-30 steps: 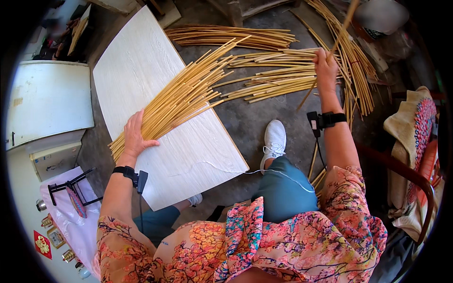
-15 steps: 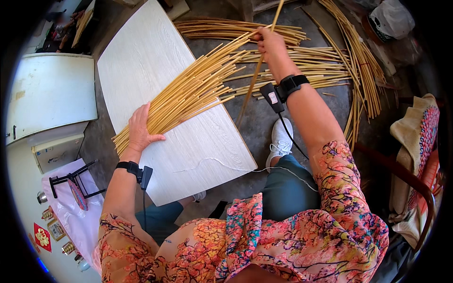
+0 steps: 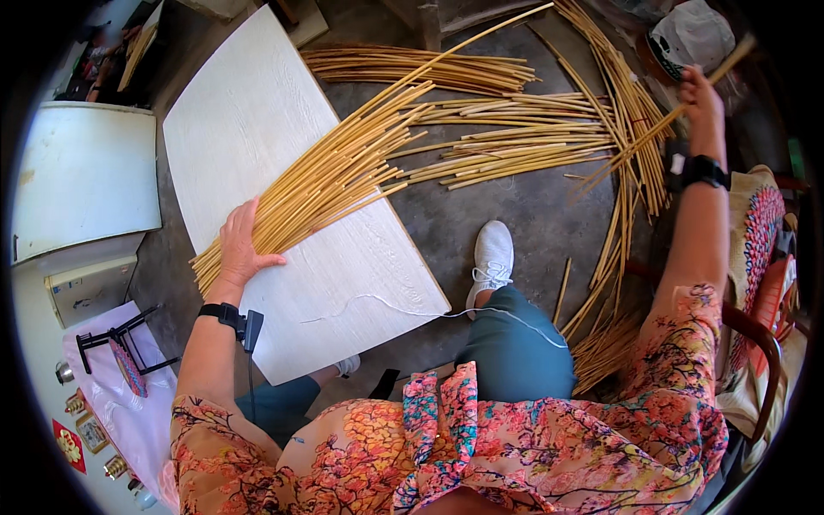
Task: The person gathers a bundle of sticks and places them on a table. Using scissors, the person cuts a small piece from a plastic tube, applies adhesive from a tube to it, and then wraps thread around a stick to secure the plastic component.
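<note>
My left hand [image 3: 240,245] grips the lower part of a thick bundle of thin yellow-brown stalks [image 3: 330,167], fingers over its far side and thumb stretched along the near side. The bundle lies slantwise on a white wood-grain board [image 3: 249,112], its upper ends fanning past the board's right edge. One stalk sticks out well beyond the others. Far out to the right, my right hand [image 3: 704,101] is closed round a single long stalk [image 3: 648,135], held slanting above the floor piles and blurred by motion. Black bands circle both wrists.
More stalks lie on the floor: a dark pile [image 3: 421,69], a paler pile [image 3: 524,142], an upright pile [image 3: 631,107] and another by my knee [image 3: 605,352]. A white string [image 3: 378,298] crosses the board to my leg. A wooden chair [image 3: 755,335] with cloths stands right.
My right hand has swung from beside the bundle's upper ends far to the right, carrying the stalk with it. My left hand stays on the bundle. The view has shifted slightly.
</note>
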Demonstrator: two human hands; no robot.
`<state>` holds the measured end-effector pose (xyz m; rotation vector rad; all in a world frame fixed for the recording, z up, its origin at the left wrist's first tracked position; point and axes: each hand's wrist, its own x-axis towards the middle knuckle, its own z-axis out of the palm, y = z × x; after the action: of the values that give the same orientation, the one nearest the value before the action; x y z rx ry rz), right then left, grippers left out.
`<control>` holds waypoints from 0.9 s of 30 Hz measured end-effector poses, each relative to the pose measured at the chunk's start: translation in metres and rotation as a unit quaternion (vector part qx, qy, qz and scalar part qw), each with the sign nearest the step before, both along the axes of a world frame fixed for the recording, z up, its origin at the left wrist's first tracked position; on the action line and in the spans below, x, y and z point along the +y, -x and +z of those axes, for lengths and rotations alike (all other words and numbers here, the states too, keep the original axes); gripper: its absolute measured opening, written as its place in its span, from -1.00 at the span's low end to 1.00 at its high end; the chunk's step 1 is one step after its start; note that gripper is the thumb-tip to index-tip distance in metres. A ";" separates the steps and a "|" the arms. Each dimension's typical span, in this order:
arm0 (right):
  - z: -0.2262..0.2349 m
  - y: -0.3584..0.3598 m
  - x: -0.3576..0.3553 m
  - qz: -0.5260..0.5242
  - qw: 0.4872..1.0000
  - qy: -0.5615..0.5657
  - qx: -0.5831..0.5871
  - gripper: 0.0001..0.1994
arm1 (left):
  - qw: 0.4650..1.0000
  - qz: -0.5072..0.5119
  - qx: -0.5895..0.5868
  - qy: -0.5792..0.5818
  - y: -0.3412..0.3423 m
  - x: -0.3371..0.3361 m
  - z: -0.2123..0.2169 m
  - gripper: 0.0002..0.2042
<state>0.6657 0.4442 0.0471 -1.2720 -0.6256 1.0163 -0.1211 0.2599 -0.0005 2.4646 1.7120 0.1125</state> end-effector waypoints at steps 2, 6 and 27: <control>-0.033 0.072 0.007 0.051 0.998 0.025 0.035 -0.89 | 1.000 0.012 0.006 0.003 -0.001 -0.004 0.005 0.14; -0.088 0.236 -0.002 0.218 0.963 0.075 0.142 -0.80 | 1.000 0.004 -0.006 0.005 0.003 -0.002 0.004 0.15; -0.027 0.033 -0.006 -0.159 0.956 -0.198 0.147 -0.73 | 1.000 -0.009 0.010 0.000 0.000 0.001 0.003 0.17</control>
<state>0.6324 0.4378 0.0196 -0.8131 -0.3545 0.7454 -0.1210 0.2612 0.0025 2.4892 1.6962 0.0854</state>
